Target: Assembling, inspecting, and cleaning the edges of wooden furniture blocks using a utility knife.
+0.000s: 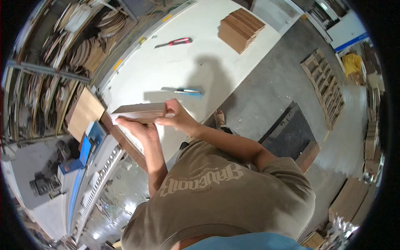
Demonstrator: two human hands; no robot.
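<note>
Both of my hands hold a stack of flat brown board pieces (141,111) above the near left part of the white table (137,75). My left hand (139,128) supports the stack from below, its fingers partly hidden underneath. At the right end, my right hand (178,116) is closed on the edges, thumb below and fingers above. Just beyond the stack lies a blue utility knife (189,91), beside its shadow. A red and black utility knife (175,42) lies farther off on the tabletop.
Another stack of brown pieces (241,31) sits at the table's far right. Shelves of curved strips (71,54) line the left, above a machine with a blue rail (77,187). On the floor to the right are a wooden pallet (324,87) and a dark sheet (289,133).
</note>
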